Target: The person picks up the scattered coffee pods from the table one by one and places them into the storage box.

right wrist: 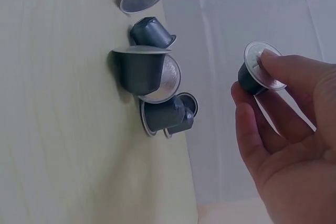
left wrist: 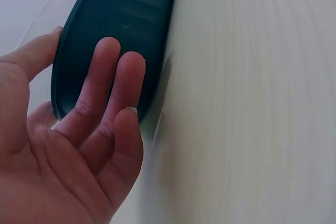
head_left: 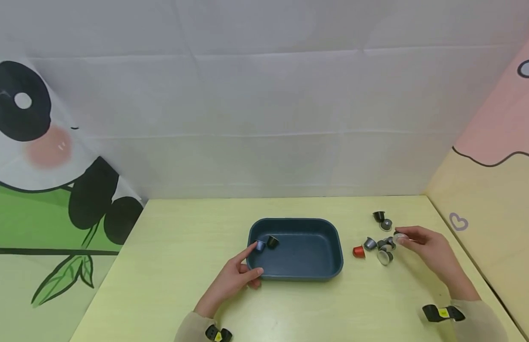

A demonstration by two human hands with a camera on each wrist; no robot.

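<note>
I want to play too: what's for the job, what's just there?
Probably the job:
dark blue rectangular tray, held by left hand
dark cup-shaped capsule, pinched by right hand
blue capsule and black capsule in tray
red capsule and other loose capsules

Maybe just there:
black wristbands
creased white sheet

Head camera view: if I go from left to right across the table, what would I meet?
Left hand → tray → red capsule → blue-grey capsule → pinched capsule → right hand.

Left hand (head_left: 235, 276) lies between six and seven o'clock, fingers (left wrist: 97, 80) partly bent; right hand (head_left: 429, 246) (thumb (right wrist: 294, 72) pinching against fingers) sits near four o'clock.
</note>
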